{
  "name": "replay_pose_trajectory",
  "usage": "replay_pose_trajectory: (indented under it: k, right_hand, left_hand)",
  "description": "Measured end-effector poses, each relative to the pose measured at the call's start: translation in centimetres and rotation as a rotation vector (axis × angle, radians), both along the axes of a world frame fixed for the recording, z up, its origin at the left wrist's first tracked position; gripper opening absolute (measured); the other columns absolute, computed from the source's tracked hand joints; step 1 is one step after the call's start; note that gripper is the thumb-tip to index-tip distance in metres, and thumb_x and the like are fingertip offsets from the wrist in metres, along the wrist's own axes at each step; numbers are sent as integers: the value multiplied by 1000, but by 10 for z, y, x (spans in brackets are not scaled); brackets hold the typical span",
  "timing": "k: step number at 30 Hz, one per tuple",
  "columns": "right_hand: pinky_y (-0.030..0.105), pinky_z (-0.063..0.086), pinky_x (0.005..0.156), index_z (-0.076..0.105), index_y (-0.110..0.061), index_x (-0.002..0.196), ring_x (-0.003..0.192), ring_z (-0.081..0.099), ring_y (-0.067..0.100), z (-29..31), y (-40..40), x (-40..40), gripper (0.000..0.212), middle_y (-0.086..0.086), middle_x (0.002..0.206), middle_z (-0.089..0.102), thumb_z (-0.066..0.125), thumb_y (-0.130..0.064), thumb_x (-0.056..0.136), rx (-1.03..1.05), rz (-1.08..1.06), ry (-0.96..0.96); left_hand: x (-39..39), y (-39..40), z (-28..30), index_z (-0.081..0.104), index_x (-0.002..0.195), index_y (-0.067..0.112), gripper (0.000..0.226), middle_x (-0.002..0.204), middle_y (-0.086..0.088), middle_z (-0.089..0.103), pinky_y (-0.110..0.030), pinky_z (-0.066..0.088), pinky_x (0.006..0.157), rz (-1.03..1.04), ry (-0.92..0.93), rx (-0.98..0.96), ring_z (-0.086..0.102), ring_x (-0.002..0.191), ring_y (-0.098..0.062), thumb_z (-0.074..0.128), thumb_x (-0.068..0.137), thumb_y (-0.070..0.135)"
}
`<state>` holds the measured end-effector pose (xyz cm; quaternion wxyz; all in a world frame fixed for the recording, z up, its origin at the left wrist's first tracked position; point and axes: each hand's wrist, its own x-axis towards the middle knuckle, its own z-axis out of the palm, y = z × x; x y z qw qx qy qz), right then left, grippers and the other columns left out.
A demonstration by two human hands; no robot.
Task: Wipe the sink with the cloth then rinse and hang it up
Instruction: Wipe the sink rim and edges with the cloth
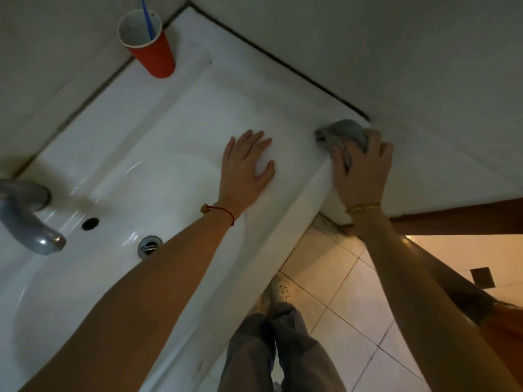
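The right hand is clutching the bunched grey cloth, seemingly soft, pliable and best gripped in a wad, against the far corner of the sink, while the left hand is lying flat, holding nothing.

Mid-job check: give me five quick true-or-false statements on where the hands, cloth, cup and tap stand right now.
1. The right hand presses the crumpled grey cloth at the corner of the white ceramic sink. True.
2. The left hand holds the cloth. False: it rests flat and open on the sink ledge.
3. The red plastic cup lies tipped over in the basin. False: it stands upright on the back ledge.
4. A blue stick stands in the cup. True.
5. Water streams from the grey metal tap. False: none shows.
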<state>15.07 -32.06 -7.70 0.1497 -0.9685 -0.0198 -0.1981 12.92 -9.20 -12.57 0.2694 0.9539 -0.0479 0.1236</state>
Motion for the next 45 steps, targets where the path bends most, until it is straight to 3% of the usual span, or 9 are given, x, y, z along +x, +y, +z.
replay_pose_trajectory:
  k: [5,8,13,22,30,36,39,42,45]
  right_hand:
    - [36,41,87,68,-20,110,104,45,31,-6,36,-114,31,11,126,53,48,-38,95,76,353,108]
    - [39,40,90,65,-24,117,103,50,30,-8,7,-84,30,12,122,58,45,-37,98,-105,590,50]
    - [37,40,73,67,-13,100,90,50,38,-3,-19,15,28,21,117,56,53,-38,95,-39,117,-5]
    - [34,46,84,63,-27,119,99,47,26,3,17,-109,36,6,125,50,40,-44,99,25,576,181]
    - [41,47,77,69,-16,107,92,49,37,5,23,-57,30,17,120,54,52,-38,94,37,168,110]
    - [28,36,84,67,-24,109,98,45,26,4,83,-196,31,5,123,50,46,-42,97,90,460,146]
    - [34,41,84,61,-26,118,99,45,28,6,81,-214,31,8,124,49,44,-43,97,-1,593,121]
    - [36,38,81,67,-18,111,97,47,33,4,74,-173,34,15,120,53,47,-42,97,-60,356,86]
    - [37,40,81,70,-16,107,95,48,35,9,96,-180,37,17,119,54,47,-42,97,19,124,94]
  left_hand:
    - [0,0,1,54,138,18,48,148,-2,50,-42,17,123,0,26,23,36,143,-21,54,94,37]
    - [0,-1,1,55,137,18,47,147,-2,51,-43,19,123,3,20,22,38,142,-21,55,94,36]
    - [1,-1,3,57,135,18,45,146,-1,52,-42,21,122,8,20,36,39,142,-20,58,93,34]
    - [-1,0,6,53,139,16,46,150,-5,47,-47,19,123,-45,75,22,35,144,-23,52,97,34]
    - [-100,48,34,51,142,17,44,149,1,47,-39,30,119,-118,87,-90,39,142,-12,52,100,31]
    - [-230,78,15,51,142,19,47,148,2,49,-36,36,116,-194,302,-136,42,139,-13,45,101,41]
    - [-264,82,12,49,143,19,51,146,1,50,-29,33,117,-192,396,-257,41,135,-5,38,101,47]
    - [-270,79,19,53,140,14,43,141,-3,56,-10,25,113,-152,380,-317,47,129,-6,46,102,32]
    - [-269,78,28,56,136,10,37,137,-7,59,-8,29,108,-157,376,-358,53,125,-16,50,101,20]
